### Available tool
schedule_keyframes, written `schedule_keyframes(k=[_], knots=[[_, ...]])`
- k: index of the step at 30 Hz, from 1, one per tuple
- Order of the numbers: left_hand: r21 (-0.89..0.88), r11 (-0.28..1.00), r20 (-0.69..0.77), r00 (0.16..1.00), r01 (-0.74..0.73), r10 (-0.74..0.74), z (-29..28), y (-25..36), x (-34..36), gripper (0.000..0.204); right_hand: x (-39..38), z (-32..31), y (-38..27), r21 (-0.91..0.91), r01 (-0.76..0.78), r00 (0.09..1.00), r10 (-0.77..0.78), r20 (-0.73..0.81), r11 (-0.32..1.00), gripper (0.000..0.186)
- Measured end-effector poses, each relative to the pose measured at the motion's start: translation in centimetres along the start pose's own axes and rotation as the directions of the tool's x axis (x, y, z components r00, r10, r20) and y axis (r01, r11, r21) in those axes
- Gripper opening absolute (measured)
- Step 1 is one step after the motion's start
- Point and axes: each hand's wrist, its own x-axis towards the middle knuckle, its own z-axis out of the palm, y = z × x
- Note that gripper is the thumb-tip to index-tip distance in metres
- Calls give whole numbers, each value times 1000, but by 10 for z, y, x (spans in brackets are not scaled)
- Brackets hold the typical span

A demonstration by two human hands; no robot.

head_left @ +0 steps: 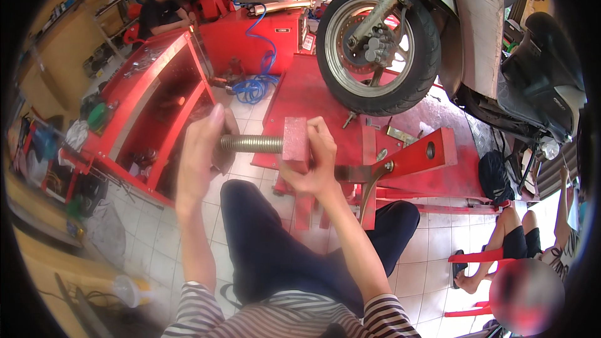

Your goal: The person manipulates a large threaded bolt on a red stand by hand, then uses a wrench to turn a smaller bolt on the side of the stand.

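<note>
A thick threaded screw runs sideways in front of me, its right end in a red metal block. My right hand grips that block from its right side, fingers curled over the top and the thumb below. At the screw's left end is my left hand, slightly blurred, closed around a brownish rag-like thing. The screw's left end is hidden there. Just right of my right hand, a red metal arm with a hole sticks up from the red lift platform.
A scooter's front wheel stands on the platform. To the left is a red tool cabinet with open shelves; a coiled blue hose lies behind. One person leans at the back left; another sits by a red chair at right.
</note>
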Motion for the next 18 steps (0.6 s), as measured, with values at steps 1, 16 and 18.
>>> schedule_keyframes(k=[1,16,18], knots=[[-31,998,21,998,61,-61,-4,1,2,51,0,1,1,3,-8,1000,8,-13,1000,36],[-346,938,103,994,13,24,-7,-11,-6,43,-1,-1,-4,-10,3,1000,-3,0,1000,41],[-316,943,158,986,100,-52,-13,-13,-6,49,-1,0,-3,-6,17,1000,-17,-16,1000,41]])
